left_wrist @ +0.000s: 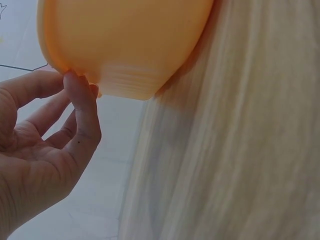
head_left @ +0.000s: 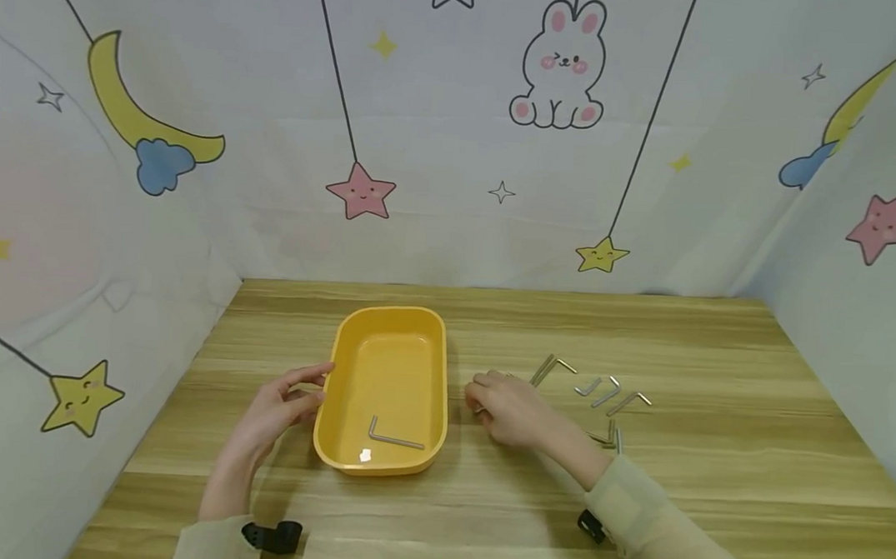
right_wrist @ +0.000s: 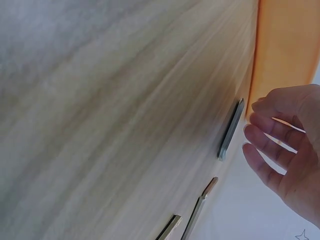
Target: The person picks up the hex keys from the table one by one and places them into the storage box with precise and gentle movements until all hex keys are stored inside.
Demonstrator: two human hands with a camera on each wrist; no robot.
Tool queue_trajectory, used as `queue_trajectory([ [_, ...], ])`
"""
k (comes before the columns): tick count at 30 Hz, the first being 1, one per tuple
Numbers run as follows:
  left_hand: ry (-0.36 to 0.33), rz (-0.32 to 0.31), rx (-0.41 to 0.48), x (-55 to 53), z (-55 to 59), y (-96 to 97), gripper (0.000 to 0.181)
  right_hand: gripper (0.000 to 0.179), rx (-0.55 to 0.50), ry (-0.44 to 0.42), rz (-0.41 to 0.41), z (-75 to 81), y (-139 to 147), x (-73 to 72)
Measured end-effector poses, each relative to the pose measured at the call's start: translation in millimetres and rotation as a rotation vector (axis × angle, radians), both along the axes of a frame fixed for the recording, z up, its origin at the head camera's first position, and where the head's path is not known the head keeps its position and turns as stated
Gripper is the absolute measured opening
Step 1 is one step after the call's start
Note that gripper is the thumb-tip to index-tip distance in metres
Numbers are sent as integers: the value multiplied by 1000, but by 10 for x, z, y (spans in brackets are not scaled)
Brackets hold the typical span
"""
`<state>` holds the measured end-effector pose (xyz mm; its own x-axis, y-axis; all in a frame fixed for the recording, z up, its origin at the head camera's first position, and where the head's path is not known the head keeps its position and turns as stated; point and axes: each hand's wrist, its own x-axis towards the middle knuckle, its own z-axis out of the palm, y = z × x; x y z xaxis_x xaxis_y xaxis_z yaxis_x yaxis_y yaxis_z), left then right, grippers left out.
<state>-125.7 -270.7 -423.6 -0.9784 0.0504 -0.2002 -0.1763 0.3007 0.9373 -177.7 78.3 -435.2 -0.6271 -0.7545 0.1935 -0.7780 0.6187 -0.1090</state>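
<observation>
A yellow plastic bin (head_left: 384,377) stands left of the table's middle, with an L-shaped hex key (head_left: 397,442) lying on its floor. My left hand (head_left: 280,410) is at the bin's left side, its thumb and fingertips touching the rim and outer wall. To the right of the bin, my right hand (head_left: 513,409) is low over the table, fingers loosely bent. In the right wrist view, a hex key (right_wrist: 231,130) lies on the wood beside the right fingertips, and nothing shows between them. The right hand mostly covers that key in the head view.
Several more hex keys lie right of the right hand, among them a long one (head_left: 542,370), a short one (head_left: 606,392) and one under the forearm (head_left: 610,434). A white printed curtain (head_left: 449,254) encloses the wooden table (head_left: 749,443) at the back and sides.
</observation>
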Motion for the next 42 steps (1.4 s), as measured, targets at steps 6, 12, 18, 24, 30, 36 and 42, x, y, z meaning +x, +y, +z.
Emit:
queue_trajectory([
  [6, -3, -7, -1, 6, -24, 6, 49, 22, 13, 4, 2, -27, 34, -32],
  [12, -7, -1, -7, 7, -16, 11, 48, 21, 48, -17, 1, -34, 31, -33],
  [18, 4, -8, -10, 12, -6, 12, 49, 22, 86, -7, 5, -53, 10, -23],
  [24, 3, -5, 4, 10, 7, 11, 50, 23, 126, 16, -18, -57, -8, -20],
  [30, 7, -4, 10, 8, 25, 7, 50, 24, 146, -7, -22, -40, -27, -17],
  [36, 2, 1, 6, 6, 27, 12, 49, 24, 147, -4, -17, -39, -29, -14],
  [42, -1, 3, 2, 6, 28, 14, 49, 23, 157, -3, -14, -46, -27, -20],
])
